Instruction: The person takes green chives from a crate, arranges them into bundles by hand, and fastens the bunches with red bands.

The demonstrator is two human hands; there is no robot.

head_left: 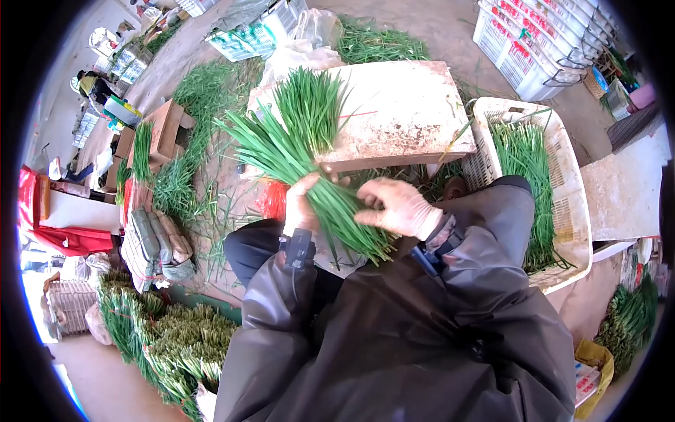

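My left hand [301, 204] is wrapped round a thick bunch of long green garlic chives [341, 214], held slantwise above my lap. The leaves fan out toward the upper left, and the other end points at my right knee. At the right side of this bunch, my right hand [399, 208] has bent fingers, with a gap between them and the thumb. Its thumb touches the leaves. Just beyond, more garlic chives [309, 105] lie on the left part of a low, dirt-stained white board [401, 98].
At my right stands a white plastic basket [573, 211] holding chives. Loose leaves [200, 98] litter the floor. Tied bundles [183, 337] stand at lower left, near wrapped packs [155, 243]. Stacked white crates [513, 53] stand at upper right. Another person [95, 84] is far left.
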